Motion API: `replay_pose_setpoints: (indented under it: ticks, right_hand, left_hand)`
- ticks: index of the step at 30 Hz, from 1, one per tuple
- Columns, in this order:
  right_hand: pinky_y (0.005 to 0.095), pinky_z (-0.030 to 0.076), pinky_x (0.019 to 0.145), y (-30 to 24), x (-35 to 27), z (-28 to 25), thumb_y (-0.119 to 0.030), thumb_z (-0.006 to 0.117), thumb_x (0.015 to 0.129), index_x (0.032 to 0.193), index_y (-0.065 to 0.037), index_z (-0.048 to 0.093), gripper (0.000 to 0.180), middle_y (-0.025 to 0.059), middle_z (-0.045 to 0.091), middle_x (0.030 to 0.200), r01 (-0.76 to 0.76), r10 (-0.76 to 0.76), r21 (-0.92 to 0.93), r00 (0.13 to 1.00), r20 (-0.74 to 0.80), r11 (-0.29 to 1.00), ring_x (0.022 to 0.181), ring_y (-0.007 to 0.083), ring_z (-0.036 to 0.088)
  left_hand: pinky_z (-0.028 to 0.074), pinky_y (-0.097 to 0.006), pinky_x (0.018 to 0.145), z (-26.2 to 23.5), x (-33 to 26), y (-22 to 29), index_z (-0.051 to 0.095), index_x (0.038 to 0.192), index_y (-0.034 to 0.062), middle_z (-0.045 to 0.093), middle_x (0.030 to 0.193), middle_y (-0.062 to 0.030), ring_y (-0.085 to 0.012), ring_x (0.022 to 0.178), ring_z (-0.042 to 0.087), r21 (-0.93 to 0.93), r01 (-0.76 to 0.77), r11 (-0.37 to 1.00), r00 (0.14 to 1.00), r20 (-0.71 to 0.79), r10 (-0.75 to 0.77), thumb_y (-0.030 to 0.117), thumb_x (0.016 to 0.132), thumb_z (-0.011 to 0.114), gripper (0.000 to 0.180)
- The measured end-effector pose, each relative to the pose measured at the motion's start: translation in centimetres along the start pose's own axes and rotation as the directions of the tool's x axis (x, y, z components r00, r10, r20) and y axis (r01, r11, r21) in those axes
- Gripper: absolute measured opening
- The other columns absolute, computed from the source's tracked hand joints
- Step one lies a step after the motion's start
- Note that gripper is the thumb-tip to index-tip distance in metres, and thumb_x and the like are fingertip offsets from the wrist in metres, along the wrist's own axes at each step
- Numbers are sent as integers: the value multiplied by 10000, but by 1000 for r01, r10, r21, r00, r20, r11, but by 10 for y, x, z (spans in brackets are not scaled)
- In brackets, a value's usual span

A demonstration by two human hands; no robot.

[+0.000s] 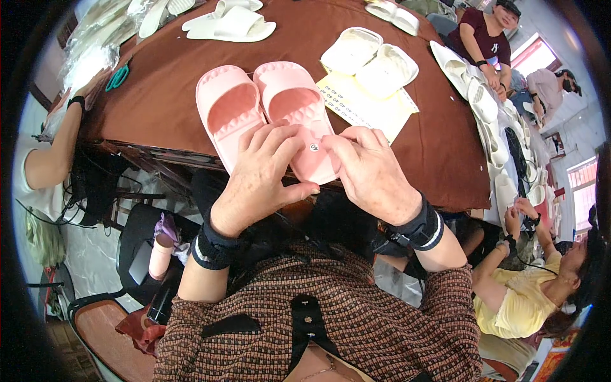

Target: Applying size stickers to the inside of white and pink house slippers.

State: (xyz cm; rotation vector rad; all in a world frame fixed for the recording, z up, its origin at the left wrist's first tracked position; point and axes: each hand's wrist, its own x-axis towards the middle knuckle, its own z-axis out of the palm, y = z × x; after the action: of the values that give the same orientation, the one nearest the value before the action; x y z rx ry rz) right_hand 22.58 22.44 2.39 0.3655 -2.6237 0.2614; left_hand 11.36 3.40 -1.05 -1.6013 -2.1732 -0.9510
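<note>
A pair of pink slippers [230, 118] lies side by side on the brown-covered table [159, 83], heels toward me. On the insole of the right-hand pink slipper [313, 167] sits a small round white sticker [314, 147]. My left hand [262, 170] is curled over that slipper's left heel side, fingers on top and thumb along the heel edge. From the other side, my right hand [374, 170] grips its right edge, thumb and finger pressed close beside the sticker. The undersides of both slippers are hidden.
A yellow sticker sheet [375, 118] lies under white slippers [388, 69] at the right. Other white slippers [232, 27] lie at the far side. A teal cord loop [117, 77] rests at the left. Co-workers sit at a slipper-covered table [487, 137] on the right; another person's arm [60, 140] reaches in left.
</note>
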Motion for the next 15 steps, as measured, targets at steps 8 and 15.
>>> replay_pose_setpoints:
  ticks: [8,15]
  right_hand:
    - [400,439,876,-9,1,4,40,627,761,1205,-21,563,453,126,591,1002,39,-34,130,999,-42,991,962,309,550]
    - [412,436,864,3,2,5,-55,612,792,1114,-41,566,325,89,637,968,51,-51,-5,999,-3,999,980,286,549]
  left_hand:
    - [357,-478,1026,0,1,-1,566,1224,53,555,1280,-128,-364,1212,490,-13,7,1000,1000,5,-7,295,659,843,674]
    - [350,-479,1035,1,1,0,563,1229,52,548,1290,-129,-369,1222,480,-9,11,1000,1000,17,-11,300,661,843,680]
